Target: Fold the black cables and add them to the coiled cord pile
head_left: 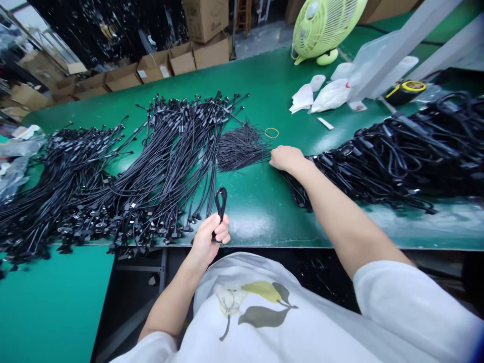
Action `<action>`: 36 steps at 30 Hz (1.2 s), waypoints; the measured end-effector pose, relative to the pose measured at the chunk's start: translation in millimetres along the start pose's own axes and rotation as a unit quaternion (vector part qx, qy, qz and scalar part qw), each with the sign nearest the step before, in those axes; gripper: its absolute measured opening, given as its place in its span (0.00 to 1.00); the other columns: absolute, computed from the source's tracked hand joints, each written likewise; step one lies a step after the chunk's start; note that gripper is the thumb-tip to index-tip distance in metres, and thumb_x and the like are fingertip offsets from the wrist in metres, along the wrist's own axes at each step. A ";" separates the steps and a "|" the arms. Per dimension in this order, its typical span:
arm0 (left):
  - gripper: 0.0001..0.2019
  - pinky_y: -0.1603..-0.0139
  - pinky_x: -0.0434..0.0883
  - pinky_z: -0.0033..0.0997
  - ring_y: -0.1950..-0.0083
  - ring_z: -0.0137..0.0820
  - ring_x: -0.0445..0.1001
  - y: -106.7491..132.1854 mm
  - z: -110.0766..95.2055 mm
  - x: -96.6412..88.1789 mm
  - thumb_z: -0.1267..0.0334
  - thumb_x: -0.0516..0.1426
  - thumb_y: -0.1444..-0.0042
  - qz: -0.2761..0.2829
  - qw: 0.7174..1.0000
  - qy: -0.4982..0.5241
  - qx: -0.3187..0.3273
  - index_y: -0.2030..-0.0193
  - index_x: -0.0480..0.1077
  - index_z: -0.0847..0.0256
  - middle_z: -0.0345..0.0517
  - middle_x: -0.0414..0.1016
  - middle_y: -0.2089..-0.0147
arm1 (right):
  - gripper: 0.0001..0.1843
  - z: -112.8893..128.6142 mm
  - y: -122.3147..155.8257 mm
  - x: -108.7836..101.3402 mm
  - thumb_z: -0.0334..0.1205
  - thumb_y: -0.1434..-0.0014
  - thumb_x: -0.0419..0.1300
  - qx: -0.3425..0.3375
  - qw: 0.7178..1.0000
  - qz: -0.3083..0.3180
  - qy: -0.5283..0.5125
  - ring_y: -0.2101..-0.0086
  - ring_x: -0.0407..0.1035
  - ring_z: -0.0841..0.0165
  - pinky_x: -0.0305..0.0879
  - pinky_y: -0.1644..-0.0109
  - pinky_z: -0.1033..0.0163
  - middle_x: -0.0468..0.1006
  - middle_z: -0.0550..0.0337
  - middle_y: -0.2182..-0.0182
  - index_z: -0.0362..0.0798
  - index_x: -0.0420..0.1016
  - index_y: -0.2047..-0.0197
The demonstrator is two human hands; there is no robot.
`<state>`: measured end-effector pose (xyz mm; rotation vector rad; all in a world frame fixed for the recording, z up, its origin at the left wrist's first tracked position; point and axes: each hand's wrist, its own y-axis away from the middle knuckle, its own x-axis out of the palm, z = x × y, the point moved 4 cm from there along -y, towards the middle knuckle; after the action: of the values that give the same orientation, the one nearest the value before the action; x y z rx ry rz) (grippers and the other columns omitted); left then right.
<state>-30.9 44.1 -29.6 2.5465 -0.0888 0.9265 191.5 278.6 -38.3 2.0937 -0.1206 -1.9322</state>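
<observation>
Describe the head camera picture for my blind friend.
A person's left hand holds a looped black cable above a green workbench, while the right hand rests beside a heap of black cables. More cables lie spread nearby.

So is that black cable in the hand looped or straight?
Looped: the black cable forms a closed loop above the left hand.

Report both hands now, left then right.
Left hand: closed, holding a looped black cable.
Right hand: palm down on the green bench mat; cannot tell if gripping.
</observation>
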 end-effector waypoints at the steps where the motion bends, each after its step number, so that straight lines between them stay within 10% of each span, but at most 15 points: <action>1: 0.15 0.79 0.53 0.21 0.81 0.18 0.48 1.9 -1.0 1.3 0.54 0.63 0.47 -0.001 1.000 -0.005 0.006 0.66 0.70 0.67 0.30 0.47 0.79 | 0.16 0.3 5.4 -7.1 0.33 0.38 0.53 0.001 1.000 -0.026 0.000 0.55 0.69 0.56 0.59 0.56 0.58 0.73 0.34 0.55 0.32 0.73 0.52; 6: 0.22 0.77 0.55 0.21 0.80 0.19 0.51 4.9 -4.1 12.2 0.55 0.62 0.44 0.001 0.999 -0.019 0.040 0.46 0.67 0.62 0.30 0.53 0.78 | 0.13 34.8 80.1 -30.2 0.36 0.36 0.48 -0.055 0.964 -0.212 -0.153 0.62 0.68 0.62 0.59 0.60 0.61 0.74 0.42 0.62 0.38 0.71 0.57; 9: 0.25 0.76 0.56 0.22 0.80 0.20 0.52 -2.7 -3.0 16.9 0.54 0.61 0.44 0.004 0.998 -0.027 0.062 0.42 0.64 0.60 0.30 0.54 0.78 | 0.08 85.5 132.2 -7.1 0.39 0.37 0.52 -0.262 0.890 -0.105 -0.357 0.70 0.67 0.69 0.60 0.64 0.66 0.74 0.57 0.70 0.46 0.69 0.64; 13: 0.23 0.74 0.59 0.25 0.78 0.22 0.54 -14.3 -1.5 8.4 0.51 0.57 0.41 -0.033 0.984 -0.117 0.128 0.44 0.68 0.65 0.33 0.56 0.76 | 0.07 116.1 166.5 22.5 0.38 0.36 0.52 -0.306 0.811 -0.075 -0.493 0.72 0.67 0.72 0.62 0.66 0.67 0.74 0.61 0.70 0.47 0.69 0.61; 17: 0.22 0.69 0.62 0.27 0.74 0.25 0.60 -16.1 -3.4 -2.1 0.55 0.50 0.36 -0.067 0.912 -0.357 0.191 0.39 0.66 0.62 0.37 0.63 0.74 | 0.12 115.2 178.8 12.9 0.34 0.34 0.49 -0.370 0.844 -0.281 -0.270 0.68 0.67 0.70 0.61 0.63 0.64 0.74 0.56 0.68 0.45 0.73 0.63; 22: 0.22 0.66 0.65 0.29 0.73 0.29 0.63 -13.4 -3.9 -5.6 0.63 0.48 0.37 -0.046 0.830 -0.529 0.171 0.38 0.67 0.59 0.38 0.64 0.76 | 0.14 120.3 193.7 -6.1 0.29 0.35 0.47 -0.552 0.723 -0.414 0.035 0.61 0.66 0.65 0.60 0.61 0.60 0.75 0.49 0.60 0.41 0.74 0.63; 30: 0.18 0.71 0.61 0.25 0.75 0.27 0.63 -15.6 -2.8 -12.8 0.64 0.49 0.39 -0.064 0.850 -0.502 0.147 0.45 0.71 0.63 0.36 0.63 0.79 | 0.13 126.0 186.0 -21.1 0.27 0.35 0.47 -0.624 0.701 -0.329 0.103 0.52 0.64 0.61 0.58 0.56 0.57 0.71 0.46 0.52 0.41 0.72 0.57; 36: 0.27 0.70 0.61 0.25 0.75 0.26 0.63 -22.5 7.3 -19.3 0.65 0.52 0.43 -0.048 0.895 -0.431 0.104 0.35 0.62 0.61 0.35 0.67 0.76 | 0.15 128.1 186.4 -17.6 0.29 0.34 0.44 -0.608 0.718 -0.309 0.140 0.66 0.63 0.65 0.56 0.63 0.58 0.72 0.52 0.68 0.44 0.71 0.64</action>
<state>-37.0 59.9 -55.0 2.9274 -0.1221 -0.3056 88.2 85.4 20.6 1.4045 1.6156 -1.1671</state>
